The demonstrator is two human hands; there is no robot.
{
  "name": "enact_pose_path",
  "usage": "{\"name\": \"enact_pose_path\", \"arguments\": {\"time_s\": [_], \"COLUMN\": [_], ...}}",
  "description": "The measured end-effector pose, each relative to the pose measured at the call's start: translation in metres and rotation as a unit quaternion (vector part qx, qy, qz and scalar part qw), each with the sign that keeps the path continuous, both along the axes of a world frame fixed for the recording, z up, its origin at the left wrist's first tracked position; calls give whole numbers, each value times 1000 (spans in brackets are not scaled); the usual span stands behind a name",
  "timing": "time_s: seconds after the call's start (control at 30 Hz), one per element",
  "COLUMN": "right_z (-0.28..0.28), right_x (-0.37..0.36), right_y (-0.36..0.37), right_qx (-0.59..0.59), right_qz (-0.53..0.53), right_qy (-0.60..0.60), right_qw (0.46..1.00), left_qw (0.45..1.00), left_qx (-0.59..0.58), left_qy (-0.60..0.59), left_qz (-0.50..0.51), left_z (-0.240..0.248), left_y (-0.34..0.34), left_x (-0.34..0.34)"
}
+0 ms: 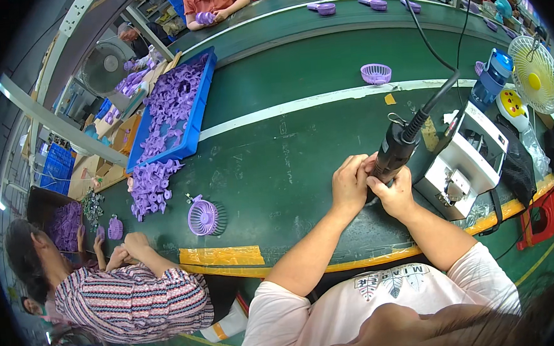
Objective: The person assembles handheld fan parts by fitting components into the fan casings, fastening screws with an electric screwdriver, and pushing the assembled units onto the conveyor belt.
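Observation:
A black corded electric screwdriver leans over the near part of the green bench, its cable rising from the upper end. My right hand is closed at its lower end, thumb pointing up along it. Beside it, my left hand has its fingers drawn together at the screwdriver's tip; whatever they pinch is hidden. Right of my hands stands a white boxy device, with metal parts on its front. A round purple slotted basket rests on the bench to the left, apart from my hands.
A blue tray heaped with purple parts sits at left, with a spilled pile before it. A co-worker in a striped shirt works nearby. Another purple basket lies farther back. A blue bottle and yellow fan stand right.

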State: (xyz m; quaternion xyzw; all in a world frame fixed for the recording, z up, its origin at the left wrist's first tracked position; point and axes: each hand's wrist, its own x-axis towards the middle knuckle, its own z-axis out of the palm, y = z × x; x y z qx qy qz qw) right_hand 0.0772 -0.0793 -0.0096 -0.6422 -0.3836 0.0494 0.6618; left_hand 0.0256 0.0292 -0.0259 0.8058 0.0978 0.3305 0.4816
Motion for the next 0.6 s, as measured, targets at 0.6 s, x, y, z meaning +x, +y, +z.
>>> {"name": "enact_pose_path", "arguments": {"time_s": [0.6], "right_z": [-4], "right_x": [-6], "right_y": [3], "right_qx": [89], "right_qz": [63], "right_qy": [-13], "right_qw": [994], "left_qw": [996], "left_qx": [-10], "left_qy": [-85], "left_qz": [12], "left_z": [9], "left_y": [-4], "left_x": [-3]}}
